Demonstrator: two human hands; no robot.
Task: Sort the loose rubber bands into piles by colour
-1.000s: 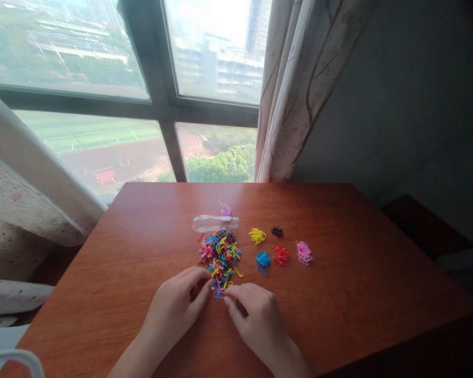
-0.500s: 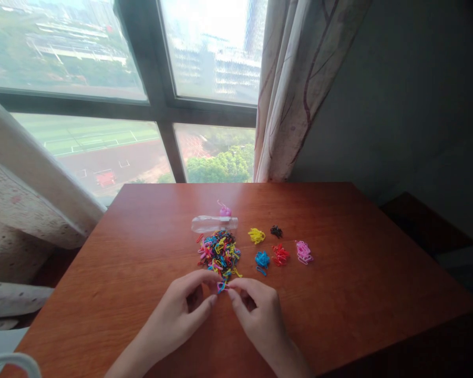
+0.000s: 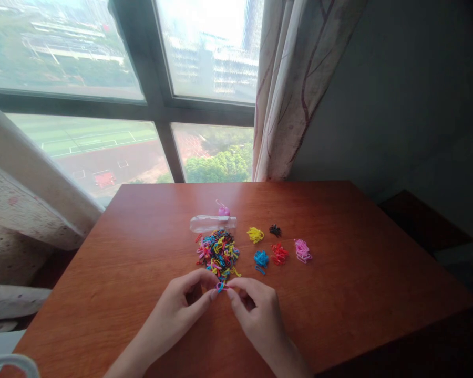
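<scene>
Near the front middle of the table, my left hand (image 3: pixel 185 299) and my right hand (image 3: pixel 256 302) face each other, thumb and forefinger closed on each. Between their fingertips are a pink rubber band (image 3: pixel 224 287) and a blue one, looped or tangled together; how they cross is too small to tell. Just beyond my fingers lies a mixed heap of rubber bands (image 3: pixel 219 251) in black, red, yellow, pink and blue. Off to the right sit sorted piles: yellow bands (image 3: pixel 255 234), black bands (image 3: pixel 275 230), blue bands (image 3: pixel 261 258), red bands (image 3: pixel 279 253) and pink bands (image 3: pixel 302 250).
Behind the heap a clear plastic bottle (image 3: pixel 208 224) lies on its side, with a purple cap (image 3: pixel 224 210) behind it. The wooden table (image 3: pixel 350 283) reaches a window (image 3: pixel 161 113) at the back. Curtains (image 3: pixel 284 94) hang on both sides.
Between my fingertips the pink band now shows as a wider loop, with the blue one across it. My hands have hardly moved, and the view has shifted slightly.
</scene>
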